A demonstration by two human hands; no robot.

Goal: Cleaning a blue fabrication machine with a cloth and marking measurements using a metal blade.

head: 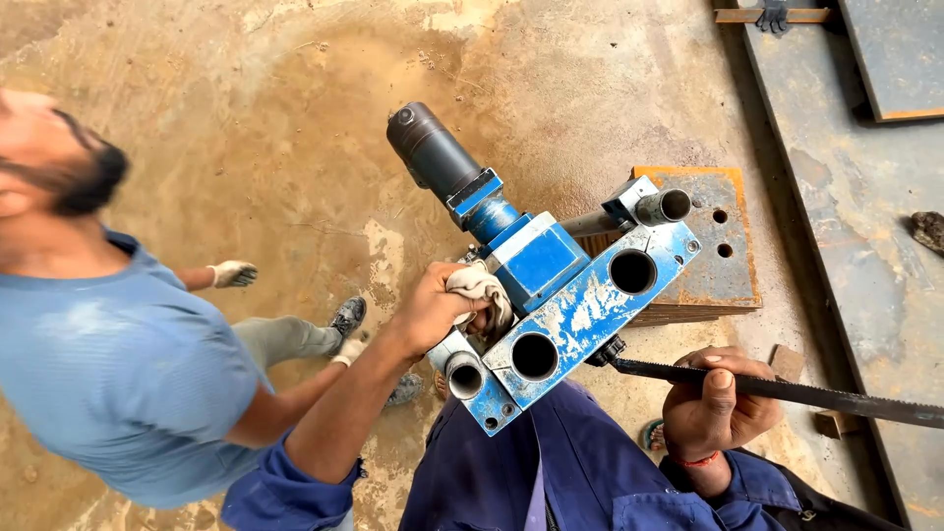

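The biggest thing here is the concrete floor (pixel 295 147), stained brown and dusty, with a long steel plate (pixel 846 226) lying along its right side. On the floor sits a rusty steel block (pixel 723 265) with 4 small holes in its top.

Over that block stands the blue machine (pixel 551 295), a chipped, worn tool whose long axis runs from lower left to upper right. Its face plate carries 2 large round holes, and a steel tube end shows at each end of it. A dark cylindrical motor (pixel 430 147) sticks out of the body toward the upper left, away from the person wearing the camera.

A second person in a light blue shirt (pixel 108 364) leans in from the left, a gloved hand (pixel 234 273) held well apart from the machine.

The left hand (pixel 433 310) is closed around a pale rag (pixel 482 290) and presses it against the left flank of the machine body, so it is the hand touching the machine. The right hand (pixel 713 403) is farther off, below and to the right, fingers wrapped shut around a flat dark toothed blade (pixel 806 393). That blade runs nearly level, its near tip reaching toward the underside of the face plate and its far end pointing right, across the steel plate.
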